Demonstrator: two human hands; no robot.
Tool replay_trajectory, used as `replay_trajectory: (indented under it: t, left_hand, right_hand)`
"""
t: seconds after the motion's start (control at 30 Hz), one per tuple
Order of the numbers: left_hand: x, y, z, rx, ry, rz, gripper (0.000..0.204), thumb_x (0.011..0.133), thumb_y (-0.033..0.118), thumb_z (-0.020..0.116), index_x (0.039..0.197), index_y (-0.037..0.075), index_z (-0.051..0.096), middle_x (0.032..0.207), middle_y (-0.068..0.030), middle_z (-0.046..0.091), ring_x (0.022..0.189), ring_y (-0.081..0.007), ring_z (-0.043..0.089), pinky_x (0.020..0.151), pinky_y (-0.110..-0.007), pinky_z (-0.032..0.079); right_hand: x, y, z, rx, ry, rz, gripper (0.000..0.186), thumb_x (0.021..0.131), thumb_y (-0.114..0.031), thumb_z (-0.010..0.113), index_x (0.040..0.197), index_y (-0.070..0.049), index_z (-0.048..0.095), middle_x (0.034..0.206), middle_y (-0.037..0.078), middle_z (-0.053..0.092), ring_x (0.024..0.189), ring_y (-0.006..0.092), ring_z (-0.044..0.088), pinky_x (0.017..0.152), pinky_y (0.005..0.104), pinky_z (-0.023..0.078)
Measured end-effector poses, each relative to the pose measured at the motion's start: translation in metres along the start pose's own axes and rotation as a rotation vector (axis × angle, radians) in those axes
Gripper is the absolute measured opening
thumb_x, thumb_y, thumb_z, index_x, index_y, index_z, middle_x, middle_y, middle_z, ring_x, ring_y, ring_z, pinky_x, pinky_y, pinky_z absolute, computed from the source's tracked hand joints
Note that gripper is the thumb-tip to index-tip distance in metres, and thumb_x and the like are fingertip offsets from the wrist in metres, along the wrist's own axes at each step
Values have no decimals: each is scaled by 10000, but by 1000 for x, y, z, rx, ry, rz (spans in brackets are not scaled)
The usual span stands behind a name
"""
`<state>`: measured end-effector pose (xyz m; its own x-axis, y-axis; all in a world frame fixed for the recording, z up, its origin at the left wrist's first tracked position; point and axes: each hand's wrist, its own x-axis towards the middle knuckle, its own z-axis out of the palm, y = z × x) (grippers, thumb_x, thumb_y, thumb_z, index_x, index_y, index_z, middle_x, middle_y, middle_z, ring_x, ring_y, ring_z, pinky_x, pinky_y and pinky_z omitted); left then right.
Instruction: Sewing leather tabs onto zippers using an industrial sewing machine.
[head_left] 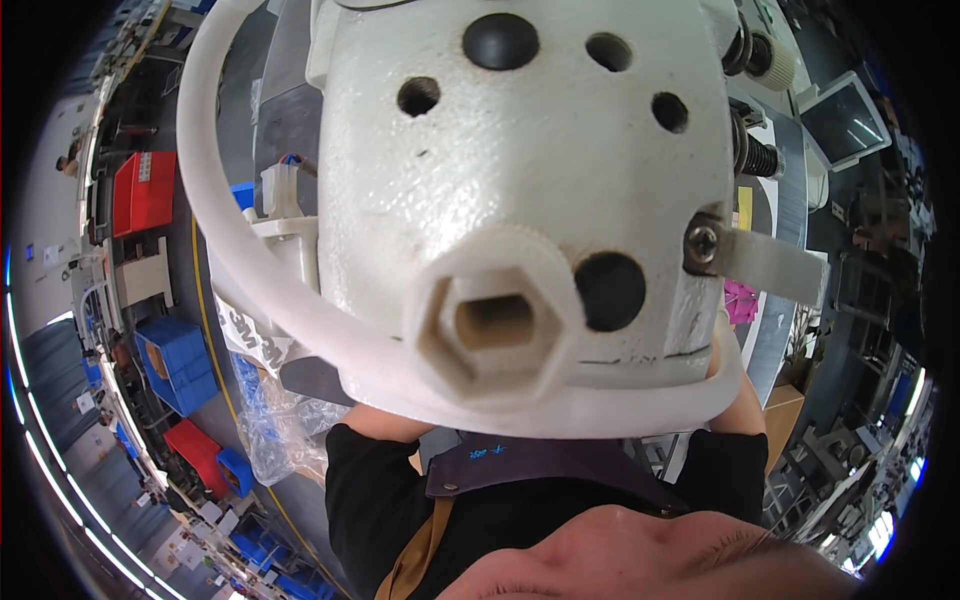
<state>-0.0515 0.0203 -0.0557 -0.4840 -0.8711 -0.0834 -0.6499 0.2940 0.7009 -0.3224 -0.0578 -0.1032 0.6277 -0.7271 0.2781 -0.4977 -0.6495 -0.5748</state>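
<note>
A white painted machine head (520, 160), which looks like part of a sewing machine, fills the middle of the view at close range. Its housing has several round holes and black plugs. A white hexagonal socket (497, 325) sticks out at its near end. Around the left and near sides bends a thick white tube (210, 180). At the right are a screwed-on metal bracket (770, 263) and a spring (762, 158). My left forearm (385, 423) and right forearm (745, 405) reach in behind the machine, which hides both hands and anything they touch.
Under the machine lies a grey table (785, 340), with a pink item (740, 302) at its right. Clear plastic wrap (285, 430) lies to the left. Farther left are a red bin (143, 193) and a blue crate (177, 365). A screen (845, 120) and a cardboard box (786, 420) stand at the right.
</note>
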Motion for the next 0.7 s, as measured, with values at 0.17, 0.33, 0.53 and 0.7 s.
replay_trajectory:
  t: [0.17, 0.33, 0.53, 0.7]
  left_hand:
    - [16, 20, 29, 86, -85, -15, 483, 879, 211, 593, 1330, 86, 474, 1347, -184, 450, 1271, -384, 395, 1072, -473, 309]
    - [21, 18, 48, 134, -75, 62, 410, 842, 232, 618, 1207, 66, 530, 1246, -174, 511, 1167, -297, 479, 955, -414, 396]
    - [23, 12, 42, 300, 181, 253, 369, 750, 274, 673, 1011, 21, 606, 1092, -164, 588, 1054, -223, 556, 858, -353, 476]
    - [34, 11, 34, 317, 267, 369, 364, 725, 247, 658, 963, -22, 599, 1039, -178, 607, 1002, -277, 573, 911, -383, 452]
  right_hand:
    - [11, -12, -8, -142, 28, 9, 331, 725, -91, 608, 1052, -92, 662, 973, 87, 662, 918, 297, 638, 812, 397, 511]
    - [21, -16, -8, -183, -51, -21, 344, 757, -97, 575, 1092, -85, 654, 1096, 102, 652, 988, 264, 637, 890, 419, 489]
    - [24, -31, -16, -77, 63, -43, 332, 720, -89, 637, 1051, -60, 640, 1053, 92, 659, 1016, 262, 623, 892, 409, 483]
    - [36, -40, -10, -161, -3, -199, 242, 711, -121, 709, 934, -57, 640, 935, 62, 644, 863, 265, 612, 807, 392, 479]
